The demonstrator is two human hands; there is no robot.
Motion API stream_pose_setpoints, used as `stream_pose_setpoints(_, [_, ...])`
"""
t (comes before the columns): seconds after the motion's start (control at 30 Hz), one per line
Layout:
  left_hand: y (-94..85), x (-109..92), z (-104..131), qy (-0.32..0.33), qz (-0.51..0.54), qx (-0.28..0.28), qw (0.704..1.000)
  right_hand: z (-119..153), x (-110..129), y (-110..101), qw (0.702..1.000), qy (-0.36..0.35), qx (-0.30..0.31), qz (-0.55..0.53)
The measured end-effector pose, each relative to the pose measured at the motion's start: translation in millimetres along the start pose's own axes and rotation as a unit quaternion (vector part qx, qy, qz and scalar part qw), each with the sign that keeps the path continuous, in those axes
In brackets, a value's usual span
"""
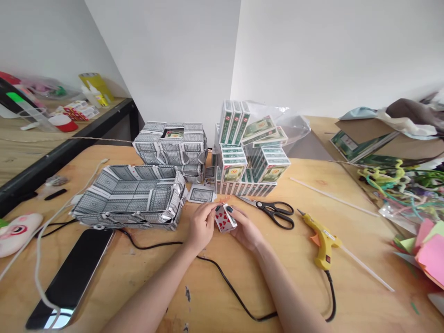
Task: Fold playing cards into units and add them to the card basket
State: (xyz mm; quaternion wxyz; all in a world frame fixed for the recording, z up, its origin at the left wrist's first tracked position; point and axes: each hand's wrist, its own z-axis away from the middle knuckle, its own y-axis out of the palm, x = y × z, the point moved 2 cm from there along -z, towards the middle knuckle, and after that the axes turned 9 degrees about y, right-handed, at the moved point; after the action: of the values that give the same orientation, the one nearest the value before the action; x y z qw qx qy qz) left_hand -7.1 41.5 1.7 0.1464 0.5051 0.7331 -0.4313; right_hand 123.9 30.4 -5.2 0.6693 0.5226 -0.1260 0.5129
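Observation:
Both hands meet near the middle of the table around a playing card [225, 220] with red hearts, bent or folded at its edges. My left hand [202, 225] pinches its left and upper side. On its right side, my right hand [244, 227] grips the card, with the thumb near the top edge. Just behind my left hand lie face-down cards [201, 193]. An open tray made of folded cards [130, 196] stands to the left, and a larger card-built box [171, 145] sits behind it.
Stacked card packs [233, 169] stand at the back. Black scissors [275, 212] and a yellow glue gun [324, 243] lie right of my hands. A black cable [222, 273] crosses in front. A phone [74, 273] lies at left; pipe cleaners [391, 178] are at right.

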Motion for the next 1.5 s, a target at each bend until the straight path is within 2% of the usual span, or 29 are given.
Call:
stream_pose_setpoints(0.2, [0.1,-3.0,1.6,0.004,-0.007,-0.003,1.0,0.4,-1.0,0.7,0.999,-0.003,-0.009,0.036])
stream_pose_setpoints(0.53, [-2.4,-4.6,0.5,0.01,0.018,-0.013,1.0,1.8,-0.1,-2.9,0.993,-0.037,0.013,0.112])
stream_pose_setpoints(0.8, [-8.0,-3.3,-4.0,0.014,0.05,0.004,0.999,8.9,5.5,-0.2,0.978,0.014,0.1,0.183])
stream_pose_setpoints(0.93, [-9.9,10.0,-1.8,-0.034,0.024,-0.053,0.998,11.9,5.7,1.6,0.978,0.035,0.116,0.173])
stream_pose_setpoints(1.03, [-9.5,19.9,1.9,-0.089,0.023,-0.118,0.989,9.5,3.7,1.1,0.991,0.023,0.088,0.1])
stream_pose_setpoints(1.13, [-9.1,19.5,2.6,-0.09,0.014,-0.138,0.986,3.9,2.9,-1.5,0.999,-0.007,0.04,0.003])
stream_pose_setpoints(1.23, [-9.0,8.5,0.0,-0.027,-0.006,-0.105,0.994,-2.2,4.3,-6.1,0.996,-0.047,-0.015,-0.074])
stream_pose_setpoints(1.3, [-8.3,-0.1,-1.9,0.018,-0.007,-0.069,0.997,-5.0,5.6,-8.6,0.992,-0.076,-0.039,-0.087])
stream_pose_setpoints(1.37, [-7.2,-6.0,-3.1,0.04,-0.003,-0.033,0.999,-6.5,6.1,-9.9,0.991,-0.092,-0.05,-0.08])
stream_pose_setpoints(1.5, [-5.8,-10.4,-3.9,0.045,-0.005,0.029,0.999,-5.8,5.5,-10.0,0.989,-0.118,-0.083,-0.02])
